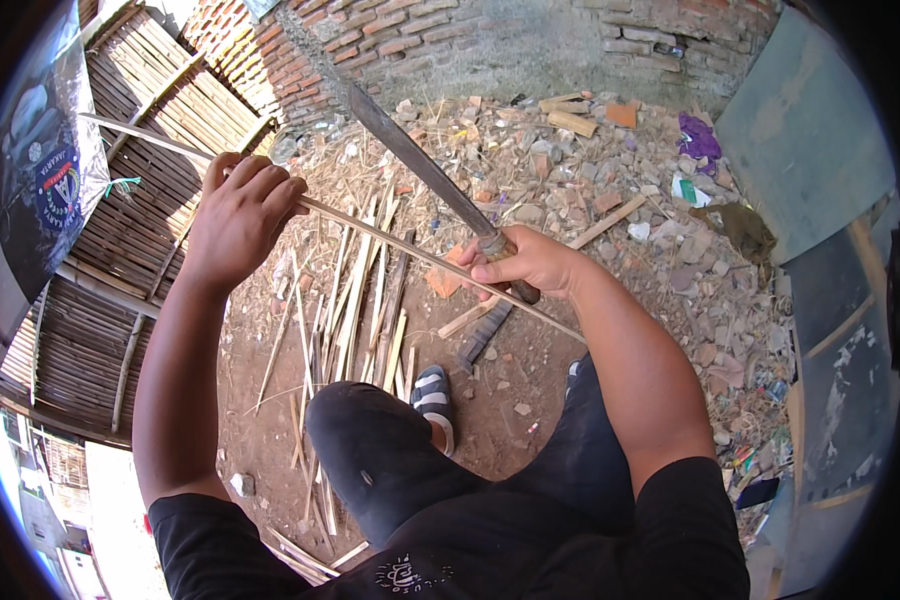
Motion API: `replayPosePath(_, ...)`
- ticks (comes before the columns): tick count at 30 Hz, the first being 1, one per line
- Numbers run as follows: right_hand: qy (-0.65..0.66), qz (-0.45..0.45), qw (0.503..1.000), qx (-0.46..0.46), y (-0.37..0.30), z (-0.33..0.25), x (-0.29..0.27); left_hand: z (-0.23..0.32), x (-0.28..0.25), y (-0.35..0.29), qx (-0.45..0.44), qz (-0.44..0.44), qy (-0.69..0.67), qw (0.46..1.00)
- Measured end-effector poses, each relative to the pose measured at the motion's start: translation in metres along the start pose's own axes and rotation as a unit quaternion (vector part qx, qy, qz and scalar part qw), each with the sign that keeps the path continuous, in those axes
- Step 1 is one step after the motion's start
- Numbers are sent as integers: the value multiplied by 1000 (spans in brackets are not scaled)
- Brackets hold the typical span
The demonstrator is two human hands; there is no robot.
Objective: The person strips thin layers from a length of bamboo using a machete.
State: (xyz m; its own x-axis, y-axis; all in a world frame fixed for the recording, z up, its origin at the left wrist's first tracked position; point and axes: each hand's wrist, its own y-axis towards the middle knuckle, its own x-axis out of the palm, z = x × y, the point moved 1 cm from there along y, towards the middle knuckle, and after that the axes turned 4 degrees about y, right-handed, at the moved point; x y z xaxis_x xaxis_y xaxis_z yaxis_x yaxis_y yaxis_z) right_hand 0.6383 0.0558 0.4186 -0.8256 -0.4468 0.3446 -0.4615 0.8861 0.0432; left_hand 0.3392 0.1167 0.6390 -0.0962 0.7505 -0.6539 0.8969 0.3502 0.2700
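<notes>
My left hand (245, 215) is closed around a long, thin bamboo strip (370, 230), its fingers curled over the top. The strip slants from the upper left down to the right, passing my right hand (535, 262) and ending beside my right forearm. That right hand grips the handle of a machete (410, 150), whose long dark blade points up and to the left, away from me. Where the strip crosses the machete handle, it runs against the right fingers; whether they also pinch it I cannot tell. Between the hands, the blade stands apart from the strip.
Many split bamboo strips (355, 300) lie on the dirt ahead of my left knee. Rubble (560, 180) and a purple cloth (699, 140) lie before a brick wall (420, 35). A bamboo-slat panel (160, 85) stands left, with grey-green sheets (810, 130) right.
</notes>
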Motion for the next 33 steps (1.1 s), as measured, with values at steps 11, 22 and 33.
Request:
replayPosePath(11,27,111,987,-117,9,-3,7,241,101,-23,-429,99,-644,625)
replayPosePath(22,131,186,948,-225,1,-13,1,351,108,28,-266,-56,-851,450)
replayPosePath(33,206,183,922,-272,-14,-27,-20,313,96,44,-275,-10,-959,71)
